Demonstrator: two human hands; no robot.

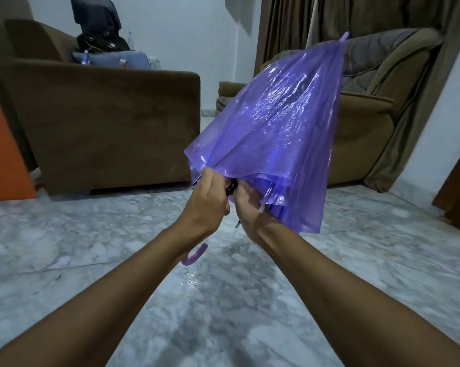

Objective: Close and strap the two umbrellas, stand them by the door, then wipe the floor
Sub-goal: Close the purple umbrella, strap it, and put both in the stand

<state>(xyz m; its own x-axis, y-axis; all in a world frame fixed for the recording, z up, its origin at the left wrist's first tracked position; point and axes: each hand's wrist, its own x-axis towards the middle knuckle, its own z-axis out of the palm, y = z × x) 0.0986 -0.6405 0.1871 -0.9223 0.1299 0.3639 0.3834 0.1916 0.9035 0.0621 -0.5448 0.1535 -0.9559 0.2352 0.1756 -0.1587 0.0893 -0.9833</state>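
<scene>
Umbrella point(276, 123): translucent purple, wet, folded down but loose; tip point(344, 37) pointed up-right, hooked handle point(195, 255) hung low over droplet-spotted floor point(356, 260).

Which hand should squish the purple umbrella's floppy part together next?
Probably the right hand: it sits under the umbrella, where most of the loose cover hangs. The left hand grips the edge on the other side, so it can hold things steady.

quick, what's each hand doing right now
left hand: curled on the purple umbrella at its canopy edge
right hand: under the canopy, fingers hidden; cannot tell
</scene>
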